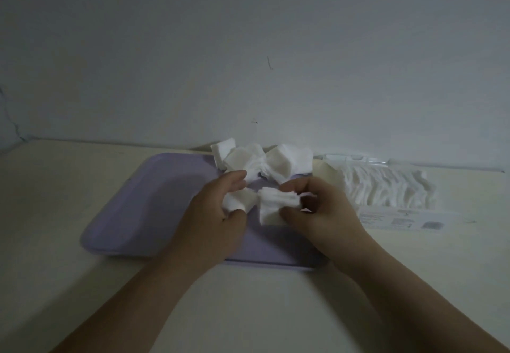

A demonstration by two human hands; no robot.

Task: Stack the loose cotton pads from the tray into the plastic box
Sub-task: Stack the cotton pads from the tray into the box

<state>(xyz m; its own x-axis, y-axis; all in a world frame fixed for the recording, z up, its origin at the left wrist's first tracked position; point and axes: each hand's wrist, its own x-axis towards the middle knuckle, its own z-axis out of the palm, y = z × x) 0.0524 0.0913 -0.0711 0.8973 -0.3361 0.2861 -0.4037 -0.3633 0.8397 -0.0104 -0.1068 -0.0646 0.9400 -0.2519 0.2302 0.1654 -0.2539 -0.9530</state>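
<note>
A lilac tray lies on the cream table. Several loose white cotton pads are heaped at its far right corner. Over the tray's middle, my left hand holds a few pads between thumb and fingers. My right hand pinches a small stack of pads on edge, thumb below and fingers above. The two bunches almost touch. To the right of the tray lies the clear plastic box, filled with a long row of white pads.
The box's clear lid stands open behind it against the wall. A pale wall rises right behind the tray and box. Bare table extends to the left and in front of the tray.
</note>
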